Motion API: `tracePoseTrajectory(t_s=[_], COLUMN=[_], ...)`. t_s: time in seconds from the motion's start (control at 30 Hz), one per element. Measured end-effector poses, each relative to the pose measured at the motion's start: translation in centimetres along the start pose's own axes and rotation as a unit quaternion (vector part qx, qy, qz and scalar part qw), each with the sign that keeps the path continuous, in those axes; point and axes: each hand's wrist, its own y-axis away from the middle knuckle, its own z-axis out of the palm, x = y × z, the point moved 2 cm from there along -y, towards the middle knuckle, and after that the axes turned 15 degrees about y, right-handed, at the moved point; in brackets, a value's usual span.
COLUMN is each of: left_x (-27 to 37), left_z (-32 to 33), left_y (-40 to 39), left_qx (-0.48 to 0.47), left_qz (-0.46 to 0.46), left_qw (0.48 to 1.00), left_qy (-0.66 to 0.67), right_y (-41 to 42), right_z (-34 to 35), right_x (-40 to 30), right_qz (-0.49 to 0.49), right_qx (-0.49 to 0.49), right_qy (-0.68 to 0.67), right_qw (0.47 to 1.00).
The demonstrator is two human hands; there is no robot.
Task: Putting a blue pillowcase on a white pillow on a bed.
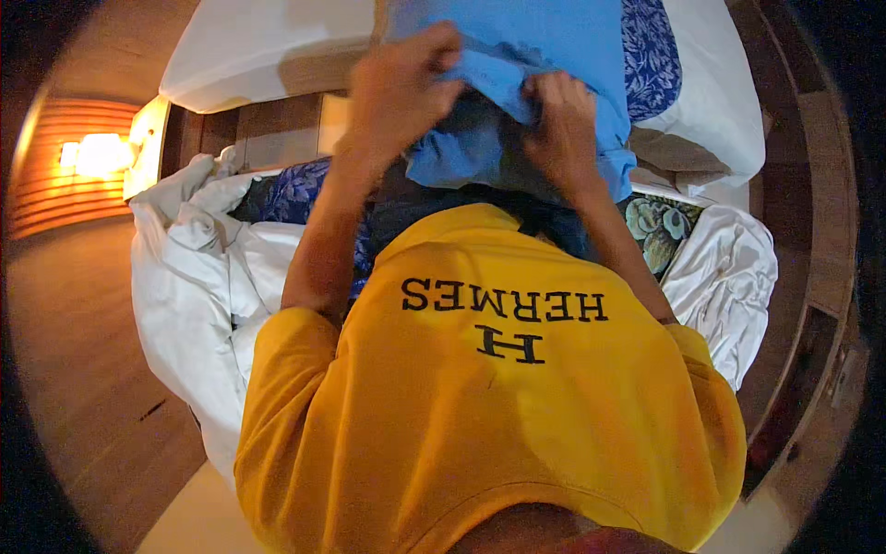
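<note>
Light blue cloth, possibly a pillowcase, lies in front of me with its near edge folded up over a dark gap. My left hand, slightly blurred, pinches the left side of that raised edge. On the other side, my right hand grips the same edge with its fingers curled over it. Bunched blue folds hang below, between my wrists. What lies inside the dark gap cannot be made out.
White bedding spreads behind the blue cloth, beside dark blue leaf-patterned fabric. Crumpled white sheets lie at my left, more white fabric at my right. Shell-patterned fabric shows near my right forearm. A lit lamp glows at far left.
</note>
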Motion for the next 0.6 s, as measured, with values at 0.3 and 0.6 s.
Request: tracePoseTrajectory(t_s=[0.3,0.6], left_x=[-0.7,-0.4], left_z=[-3.6,0.7], left_y=[5.1,6.3], left_qx=[-0.146,-0.139], left_qz=[-0.026,-0.021], left_qw=[0.988,0.989], left_qy=[-0.038,-0.046], right_y=[1.7,10.1], right_z=[-2.9,-7.5], right_x=[10.1,9.7], right_qz=[0.03,0.072], right_qx=[0.038,-0.038], right_qy=[0.079,0.071], right_qw=[0.996,0.994])
